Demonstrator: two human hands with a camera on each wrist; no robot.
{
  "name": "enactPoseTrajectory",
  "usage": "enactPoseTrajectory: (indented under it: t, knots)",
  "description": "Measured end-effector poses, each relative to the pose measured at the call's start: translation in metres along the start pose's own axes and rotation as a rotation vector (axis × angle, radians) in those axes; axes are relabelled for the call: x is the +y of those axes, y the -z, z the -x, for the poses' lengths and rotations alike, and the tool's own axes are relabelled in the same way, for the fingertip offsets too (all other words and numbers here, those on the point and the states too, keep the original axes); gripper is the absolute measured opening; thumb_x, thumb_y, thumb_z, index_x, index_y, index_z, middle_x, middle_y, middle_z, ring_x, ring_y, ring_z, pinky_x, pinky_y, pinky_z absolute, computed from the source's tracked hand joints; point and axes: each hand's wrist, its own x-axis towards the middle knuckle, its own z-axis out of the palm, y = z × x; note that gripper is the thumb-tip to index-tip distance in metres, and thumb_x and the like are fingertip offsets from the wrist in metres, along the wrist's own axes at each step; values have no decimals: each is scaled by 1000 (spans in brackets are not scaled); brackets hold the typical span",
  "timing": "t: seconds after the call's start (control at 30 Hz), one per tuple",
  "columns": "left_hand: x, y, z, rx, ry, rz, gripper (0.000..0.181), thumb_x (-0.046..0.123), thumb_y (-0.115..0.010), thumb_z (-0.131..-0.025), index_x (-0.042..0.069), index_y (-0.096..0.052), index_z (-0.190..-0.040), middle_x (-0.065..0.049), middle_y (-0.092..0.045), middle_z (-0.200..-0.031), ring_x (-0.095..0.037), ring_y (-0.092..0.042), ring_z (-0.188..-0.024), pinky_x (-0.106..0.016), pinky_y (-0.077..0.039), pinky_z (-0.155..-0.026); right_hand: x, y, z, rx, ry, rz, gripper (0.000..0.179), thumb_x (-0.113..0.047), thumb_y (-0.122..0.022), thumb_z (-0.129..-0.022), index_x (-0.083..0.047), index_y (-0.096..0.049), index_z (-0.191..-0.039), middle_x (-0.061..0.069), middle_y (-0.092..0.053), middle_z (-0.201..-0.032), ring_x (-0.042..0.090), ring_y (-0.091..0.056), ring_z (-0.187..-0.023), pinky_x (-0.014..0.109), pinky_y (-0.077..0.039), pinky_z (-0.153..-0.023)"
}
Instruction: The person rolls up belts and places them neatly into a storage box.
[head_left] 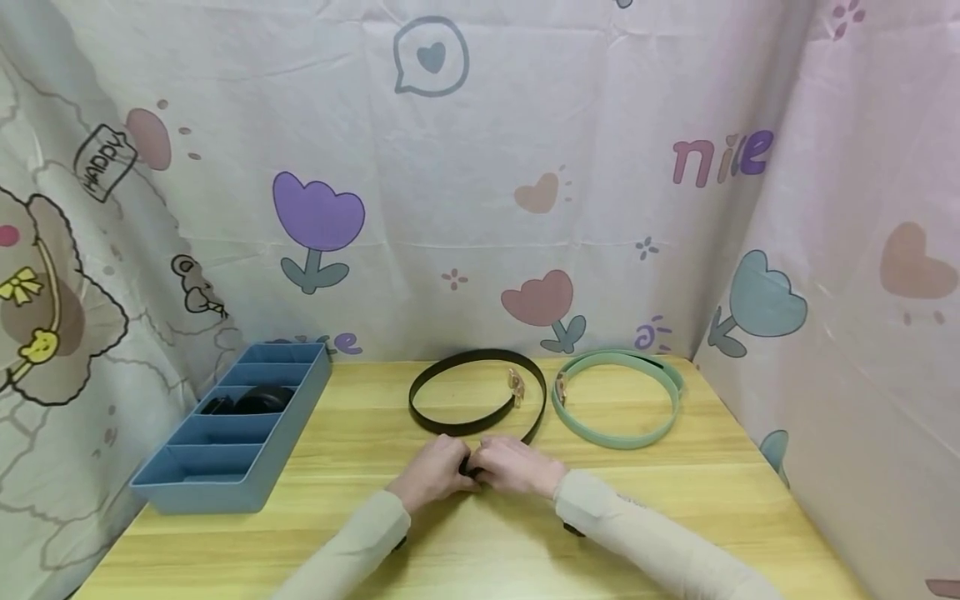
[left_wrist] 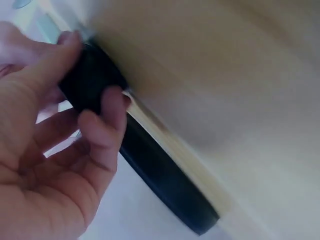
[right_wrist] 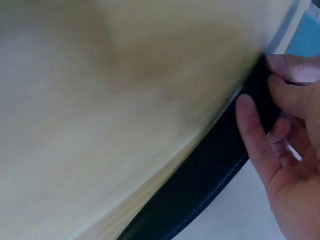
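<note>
A black belt (head_left: 480,356) lies in a loose ring on the wooden table, standing on its edge, its gold-toned buckle (head_left: 516,387) inside the ring at the right. Both hands meet at the near side of this ring. My left hand (head_left: 435,475) pinches the belt between thumb and fingers; in the left wrist view the strap (left_wrist: 165,175) runs on past the fingertips. From the right, my right hand (head_left: 517,467) grips the same belt, fingers on its face, and a stitched edge shows along the strap (right_wrist: 200,170) in the right wrist view. The part between the hands is mostly hidden.
A pale green belt (head_left: 626,442) lies coiled at the back right, close beside the black one. On the left stands a blue divided box (head_left: 296,450), with a black coiled item (head_left: 264,400) in one compartment. Patterned curtains (head_left: 450,167) border the table's back and sides.
</note>
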Motion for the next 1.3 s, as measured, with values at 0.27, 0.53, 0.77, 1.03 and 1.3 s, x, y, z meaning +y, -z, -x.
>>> enactPoseTrajectory:
  t: [0.27, 0.53, 0.77, 1.03, 1.3]
  knots:
    - [0, -3, -1, -31, -6, -22, 30, 23, -88, -70, 19, -70, -93, 10, -66, -81, -7, -52, -75, -26, -43, -69, 14, 3, 9, -40, 50, -65, 29, -20, -71, -89, -22, -70, -118, -10, -71, -109, 3, -62, -98, 18, -48, -87]
    - [-6, 2, 2, -123, 20, 92, 95, 16, -86, -74, 4, -33, -151, -3, -70, -107, -22, -60, -104, -42, -46, -97, 12, 9, 5, -86, 42, -59, 33, -29, -74, -86, -24, -69, -118, -12, -71, -110, 0, -64, -96, 18, -50, -84]
    - [-9, 5, 1, -149, -13, 99, 80, 16, -88, -71, 4, -48, -140, -3, -72, -109, -20, -63, -105, -38, -49, -95, 11, 7, 0, -59, 75, -10, 19, -33, -77, -81, -26, -75, -99, -15, -72, -91, -4, -58, -76, 11, -44, -69]
    - [-4, 6, 2, -103, 15, 120, 22, 26, -87, -72, 16, -70, -82, 9, -66, -75, -5, -54, -66, -20, -45, -60, 8, 0, 0, -11, 72, 74, 9, -38, -73, -85, -31, -75, -89, -16, -65, -77, -2, -51, -69, 11, -37, -59]
    - [3, 0, 0, -52, 17, 0, 23, 27, -88, -71, 15, -68, -73, 8, -63, -69, -1, -46, -60, -20, -41, -58, 11, 1, 8, -34, 89, 21, 17, -24, -72, -89, -29, -74, -105, -16, -69, -91, 0, -51, -78, 10, -37, -67]
